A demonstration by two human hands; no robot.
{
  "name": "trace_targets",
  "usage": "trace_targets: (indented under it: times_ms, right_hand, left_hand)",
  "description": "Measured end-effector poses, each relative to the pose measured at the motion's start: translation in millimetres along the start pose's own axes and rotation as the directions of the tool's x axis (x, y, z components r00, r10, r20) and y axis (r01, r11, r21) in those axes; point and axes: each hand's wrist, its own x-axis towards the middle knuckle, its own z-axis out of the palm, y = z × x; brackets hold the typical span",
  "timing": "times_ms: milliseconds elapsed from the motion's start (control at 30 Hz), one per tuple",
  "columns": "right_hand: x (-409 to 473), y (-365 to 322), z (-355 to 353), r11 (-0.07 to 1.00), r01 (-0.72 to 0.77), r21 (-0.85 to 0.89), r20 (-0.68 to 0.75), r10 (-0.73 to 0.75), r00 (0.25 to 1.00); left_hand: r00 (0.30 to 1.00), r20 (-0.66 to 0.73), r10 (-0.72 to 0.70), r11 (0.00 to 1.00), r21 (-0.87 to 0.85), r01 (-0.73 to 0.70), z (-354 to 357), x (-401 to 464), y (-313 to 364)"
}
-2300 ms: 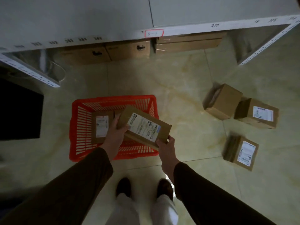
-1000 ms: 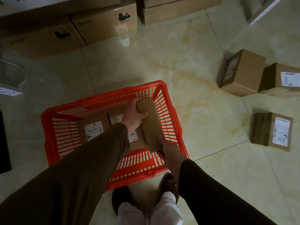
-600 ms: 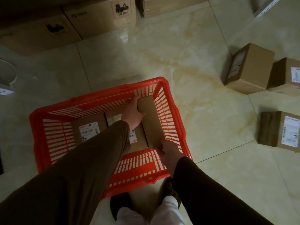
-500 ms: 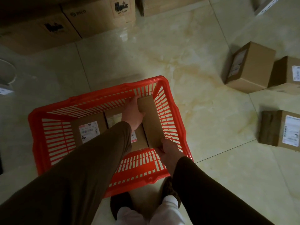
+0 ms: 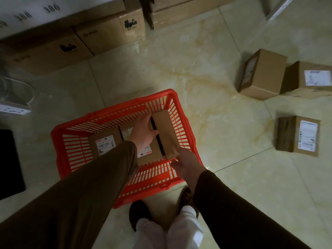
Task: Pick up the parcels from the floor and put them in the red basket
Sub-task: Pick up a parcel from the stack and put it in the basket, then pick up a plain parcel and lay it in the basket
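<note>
The red basket [image 5: 75,126] stands on the floor in front of my feet. Inside it, a labelled parcel [image 5: 105,144] lies flat at the left and a second one [image 5: 149,153] lies in the middle. A third brown parcel [image 5: 166,132] stands on its edge against the basket's right wall. My left hand [image 5: 143,132] rests spread on the middle parcel, thumb beside the upright one. My right hand [image 5: 186,164] holds the near end of the upright parcel. Three more parcels lie on the floor at the right: a plain-topped one [image 5: 262,74], one behind it [image 5: 309,79], and a nearer one [image 5: 300,137].
Large cartons [image 5: 111,33] sit under a white shelf along the far side. A white power strip [image 5: 14,108] and a dark block [image 5: 9,162] are at the left. My shoes [image 5: 140,212] stand just behind the basket. Tiled floor lies between basket and loose parcels.
The parcel I carried went down into the basket's right side on its edge. My left hand has come off its far end and now lies on the middle parcel.
</note>
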Motion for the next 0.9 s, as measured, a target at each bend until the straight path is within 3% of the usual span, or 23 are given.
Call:
trace_targets:
  times_ms: [67,233,333,600,900]
  right_hand:
    - [-16.0,-3.2,-4.8,0.999,0.037,0.027,0.024,-0.038,0.999]
    - [-72.5,-30.6,-26.1,0.938,0.284,-0.197,0.038,-0.282,0.959]
    - [-98.0,-49.0,-57.8,0.888,0.369,-0.276,0.019,-0.379,0.925]
    - [-107.3,-118.2,-175.5,0.874,0.415,-0.254,-0.072,-0.445,0.893]
    - [-110.8,-211.6,-296.1,0.879,0.402,-0.255,-0.134,-0.444,0.886]
  left_hand:
    - [1.0,0.004,-0.017,0.998,-0.068,0.017,-8.7,-23.1,15.5]
    - [0.996,0.046,-0.074,0.978,-0.192,0.081,-18.8,-70.2,57.6]
    - [0.994,0.069,-0.082,0.983,-0.162,0.093,-12.3,-85.4,81.2]
    - [0.986,0.129,-0.108,0.992,-0.052,0.115,62.0,-111.1,159.0]
    - [0.991,0.04,-0.126,0.989,-0.073,0.129,156.1,-109.8,246.8]
